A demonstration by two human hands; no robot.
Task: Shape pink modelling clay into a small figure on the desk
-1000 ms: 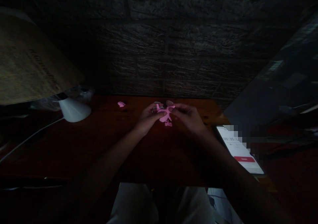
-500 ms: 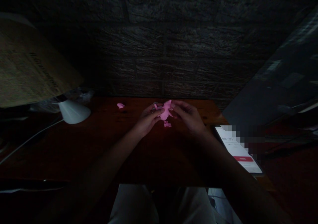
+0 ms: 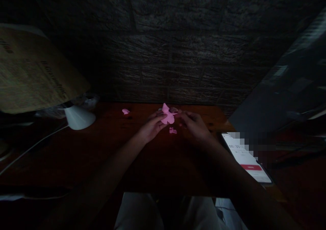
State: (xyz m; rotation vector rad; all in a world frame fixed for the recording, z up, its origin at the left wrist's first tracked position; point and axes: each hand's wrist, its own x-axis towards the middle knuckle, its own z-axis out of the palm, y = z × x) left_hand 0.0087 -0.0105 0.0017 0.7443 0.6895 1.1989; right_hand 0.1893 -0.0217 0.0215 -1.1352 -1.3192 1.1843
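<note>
Over the far middle of the table, a small pink clay-like figure (image 3: 168,118) is held up; it has a pointed top, a rounded lower body and a thin arm on the right. My left hand (image 3: 152,126) is closed on its left side, thumb across the front. With fingertips pinched together, my right hand (image 3: 193,123) is at the end of the thin right arm. Just below lies a loose pink piece (image 3: 173,130). A second pink piece (image 3: 125,111) is farther left. Behind the figure, a small roundish object (image 3: 173,110) is partly hidden.
A phone (image 3: 246,157) with a lit timer lies at the right of the wooden table (image 3: 107,148). On the left stand a white lamp-like cone (image 3: 79,117) with a cord and a brown paper bag (image 3: 38,72). A dark brick wall (image 3: 168,50) rises behind.
The figure has been turned in my left hand, its pointed top now upward. My right hand has shifted slightly right, from the figure's body to the thin arm. The view has tilted up slightly.
</note>
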